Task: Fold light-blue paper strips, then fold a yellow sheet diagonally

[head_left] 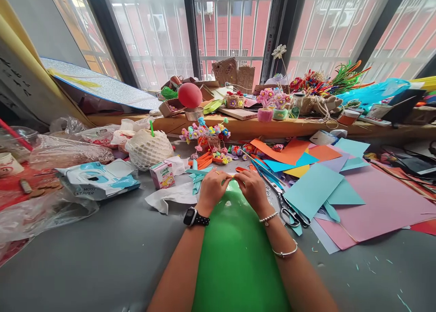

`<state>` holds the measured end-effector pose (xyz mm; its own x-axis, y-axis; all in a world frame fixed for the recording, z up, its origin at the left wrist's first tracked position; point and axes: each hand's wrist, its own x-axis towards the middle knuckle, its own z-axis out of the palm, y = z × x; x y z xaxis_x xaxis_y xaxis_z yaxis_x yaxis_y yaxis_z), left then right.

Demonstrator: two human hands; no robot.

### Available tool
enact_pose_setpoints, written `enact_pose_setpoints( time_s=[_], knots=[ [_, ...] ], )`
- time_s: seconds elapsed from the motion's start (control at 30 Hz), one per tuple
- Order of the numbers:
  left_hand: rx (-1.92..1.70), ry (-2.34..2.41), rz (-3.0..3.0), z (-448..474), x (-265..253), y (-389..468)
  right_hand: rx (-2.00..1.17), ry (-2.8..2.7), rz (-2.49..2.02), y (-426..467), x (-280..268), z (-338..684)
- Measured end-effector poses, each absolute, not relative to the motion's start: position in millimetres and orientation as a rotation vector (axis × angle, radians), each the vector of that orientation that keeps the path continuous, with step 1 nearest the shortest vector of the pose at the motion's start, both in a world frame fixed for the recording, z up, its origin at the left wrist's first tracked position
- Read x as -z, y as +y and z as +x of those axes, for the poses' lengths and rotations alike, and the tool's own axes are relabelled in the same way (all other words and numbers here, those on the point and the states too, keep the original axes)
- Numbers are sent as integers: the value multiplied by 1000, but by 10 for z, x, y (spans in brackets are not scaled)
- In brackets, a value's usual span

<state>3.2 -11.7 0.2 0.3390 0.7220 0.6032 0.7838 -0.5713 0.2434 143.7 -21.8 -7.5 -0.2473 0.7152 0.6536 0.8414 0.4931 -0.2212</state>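
Observation:
A large inflated green balloon lies between my forearms, its narrow end pointing away from me. My left hand pinches the balloon's neck from the left, thumb and finger pressed together. From the other side my right hand grips the same neck, and the fingertips of both hands nearly meet there. The tip of the neck is mostly hidden by the fingers. Close to my right wrist, scissors with dark handles rest on the table. Teal paper strips lie just left of my left hand.
Coloured paper sheets cover the right side of the grey table. A wet-wipe pack, a small pink box and a netted white fruit stand left. A red balloon and craft flowers sit along the windowsill.

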Motion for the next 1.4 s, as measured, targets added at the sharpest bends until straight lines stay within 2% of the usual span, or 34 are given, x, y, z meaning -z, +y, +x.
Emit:
enact_pose_setpoints(
  time_s=[0.6, 0.97, 1.07, 1.27, 1.4],
  knots=[
    [960, -1598, -2302, -47, -48, -115, 283, -1756, -1488, -157, 145, 1510],
    [947, -1764, -2199, -80, -34, -105, 177, -1656, -1588, -139, 148, 1591],
    [1088, -1876, -2120, -147, -42, -86, -61, -1515, -1565, -125, 133, 1655],
    [1641, -1991, -2520, -72, -59, -82, -879, -1122, -1234, -140, 112, 1559],
    [2005, -2063, -2653, 13, -54, -94, -1191, -1013, -1117, -183, 96, 1459]
  ],
)
